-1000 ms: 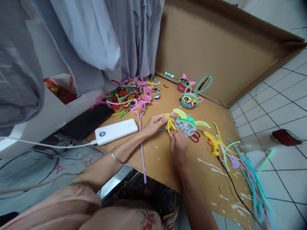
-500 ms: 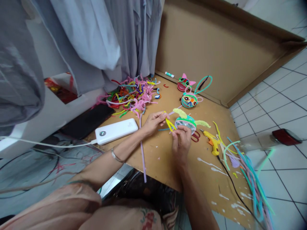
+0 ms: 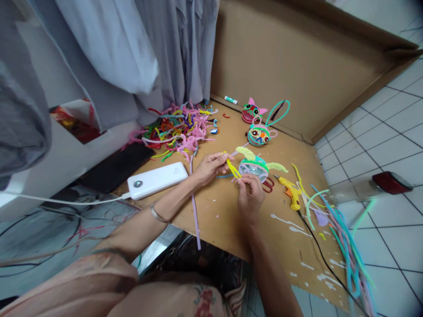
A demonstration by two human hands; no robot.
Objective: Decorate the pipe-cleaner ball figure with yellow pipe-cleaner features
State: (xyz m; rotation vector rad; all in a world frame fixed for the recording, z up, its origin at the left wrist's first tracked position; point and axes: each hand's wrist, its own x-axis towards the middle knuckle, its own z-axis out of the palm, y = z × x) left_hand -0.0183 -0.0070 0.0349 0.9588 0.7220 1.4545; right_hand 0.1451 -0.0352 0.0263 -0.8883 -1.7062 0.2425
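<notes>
Since each hand pinches one end, the doubled yellow pipe cleaner (image 3: 233, 167) sits angled between them above the tabletop (image 3: 224, 231), probably to keep its strands lined up. Left hand (image 3: 212, 168): thumb and fingertips closed on the upper end. Right hand (image 3: 250, 193): fingertips closed on the lower end, other fingers curled; neither released. Clear plastic ball figure with green band (image 3: 254, 169) stands just beyond the right hand, presumably parked there for easy reach. Red-handled scissors (image 3: 270, 185) lie partly behind it. Yellow hot-glue gun (image 3: 293, 193) rests on its side to the right, cord trailing off, likely kept near the right hand. Tangled short pipe cleaners (image 3: 190, 127) are heaped at far left, seemingly out of the way.
</notes>
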